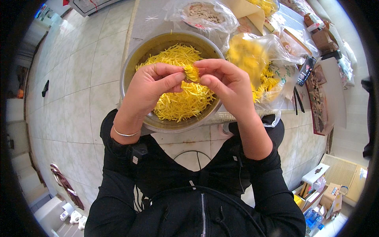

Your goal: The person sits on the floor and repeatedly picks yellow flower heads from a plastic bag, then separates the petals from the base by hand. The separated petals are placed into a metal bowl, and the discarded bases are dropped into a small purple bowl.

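Above a wide metal basin [139,126] that holds loose yellow petals [183,103], both of my hands meet at a yellow flower head [192,74]. My left hand [157,86] pinches its greenish base between thumb and fingers. At the petal side, my right hand [228,83] has thumb and fingertips around the flower's edge; whether they grip petals is hard to tell. Just right of my right hand, a clear plastic bag [274,94] holds more yellow flower heads [268,80]. The basin rests near the edge of a covered table [149,17].
Behind the basin stands a bowl of pale seeds [204,13] in a plastic bag. To the right lie a phone [306,70], black chopsticks [298,99] and an open decorated box [318,100]. Another container of yellow flowers [266,6] is at the back. Cardboard boxes [331,195] stand on the floor.
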`<state>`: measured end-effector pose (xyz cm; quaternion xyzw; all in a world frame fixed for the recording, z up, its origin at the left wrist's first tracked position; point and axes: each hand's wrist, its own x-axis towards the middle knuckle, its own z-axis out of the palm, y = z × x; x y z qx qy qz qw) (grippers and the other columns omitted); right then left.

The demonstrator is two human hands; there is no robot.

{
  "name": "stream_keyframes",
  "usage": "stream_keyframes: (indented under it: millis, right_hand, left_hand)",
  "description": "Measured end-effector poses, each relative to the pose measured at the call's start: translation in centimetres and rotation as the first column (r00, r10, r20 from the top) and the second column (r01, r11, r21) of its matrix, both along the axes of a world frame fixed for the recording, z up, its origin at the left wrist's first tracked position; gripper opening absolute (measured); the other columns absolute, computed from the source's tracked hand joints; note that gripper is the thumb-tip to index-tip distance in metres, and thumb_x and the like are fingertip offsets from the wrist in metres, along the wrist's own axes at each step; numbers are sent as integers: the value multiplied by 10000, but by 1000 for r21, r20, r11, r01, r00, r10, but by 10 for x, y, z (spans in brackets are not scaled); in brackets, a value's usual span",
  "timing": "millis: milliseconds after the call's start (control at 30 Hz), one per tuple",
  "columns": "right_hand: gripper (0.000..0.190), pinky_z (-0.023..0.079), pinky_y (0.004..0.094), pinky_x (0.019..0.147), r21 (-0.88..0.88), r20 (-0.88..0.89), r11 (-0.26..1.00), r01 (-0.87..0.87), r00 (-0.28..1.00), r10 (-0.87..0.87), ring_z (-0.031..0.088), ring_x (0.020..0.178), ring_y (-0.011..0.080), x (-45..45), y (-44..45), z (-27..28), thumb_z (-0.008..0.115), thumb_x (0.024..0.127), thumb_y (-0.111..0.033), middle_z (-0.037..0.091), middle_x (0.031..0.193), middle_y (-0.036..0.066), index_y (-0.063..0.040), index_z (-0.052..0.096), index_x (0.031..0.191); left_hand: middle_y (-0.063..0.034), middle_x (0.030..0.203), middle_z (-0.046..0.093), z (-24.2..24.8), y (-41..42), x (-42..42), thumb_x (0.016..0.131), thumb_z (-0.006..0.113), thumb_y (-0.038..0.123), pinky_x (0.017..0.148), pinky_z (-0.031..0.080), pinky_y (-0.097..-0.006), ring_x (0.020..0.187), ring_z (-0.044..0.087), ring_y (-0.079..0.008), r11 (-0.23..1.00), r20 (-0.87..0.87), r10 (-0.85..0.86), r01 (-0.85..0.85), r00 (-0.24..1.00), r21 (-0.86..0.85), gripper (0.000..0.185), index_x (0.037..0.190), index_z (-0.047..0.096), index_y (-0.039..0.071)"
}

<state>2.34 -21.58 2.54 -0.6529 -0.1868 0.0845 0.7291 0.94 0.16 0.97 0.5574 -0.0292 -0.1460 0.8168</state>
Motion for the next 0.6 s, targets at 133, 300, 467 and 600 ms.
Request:
stream_keyframes:
  millis: [133,300,467,600]
  right_hand:
    - [272,552,242,829,-218,210,974,62,978,-16,657,913,100,-2,-1,0,720,862,41,689,984,44,24,673,1129]
    - [204,565,260,705,-198,294,962,189,947,-126,698,771,145,0,4,-5,775,812,-31,704,887,82,-22,714,1006]
    - [184,561,272,665,-278,430,930,238,897,-101,690,739,166,-1,3,-2,769,809,-29,689,859,89,-35,717,986]
    - [175,555,281,678,-291,465,921,260,880,-102,683,767,182,-2,4,1,749,809,6,683,866,86,-30,707,974]
  left_hand:
    - [-70,962,711,2,-1,-1,915,717,104,762,564,-218,822,679,-104,1000,-9,2,-2,1000,1,246,1123,694,-26]
    - [-72,961,708,2,-4,-1,903,733,103,745,536,-227,806,649,-103,998,31,-34,32,999,51,250,1107,683,-33]
    - [-50,914,700,2,-6,0,900,736,106,704,508,-213,759,615,-81,988,103,-9,-7,995,155,222,1065,682,-33]
    - [-26,883,685,4,-6,-1,904,728,103,690,488,-202,752,600,-69,947,167,-38,-18,985,321,200,1050,682,-26]
